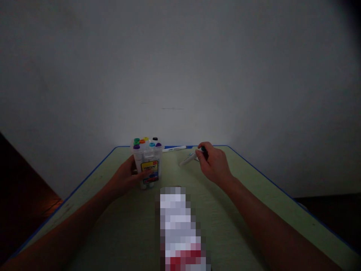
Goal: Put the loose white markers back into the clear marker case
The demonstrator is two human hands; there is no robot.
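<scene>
My left hand (134, 174) is closed around a clear plastic marker box (148, 156), thumb across its yellow and black label. Several markers with coloured caps (142, 141), among them green, orange, purple, blue and black, stand upright inside it. To the right, my right hand (216, 163) pinches a white marker (188, 159) by its dark green end, the barrel slanting down to the left. Another white marker (175, 149) lies near the table's back edge between the hands. A small pale thing behind the right fingers is mostly hidden.
The light green table (118, 226) has a blue edge and meets a grey wall (180, 75) at the back. A pixelated white and red object (177, 226) occupies the front middle of the view.
</scene>
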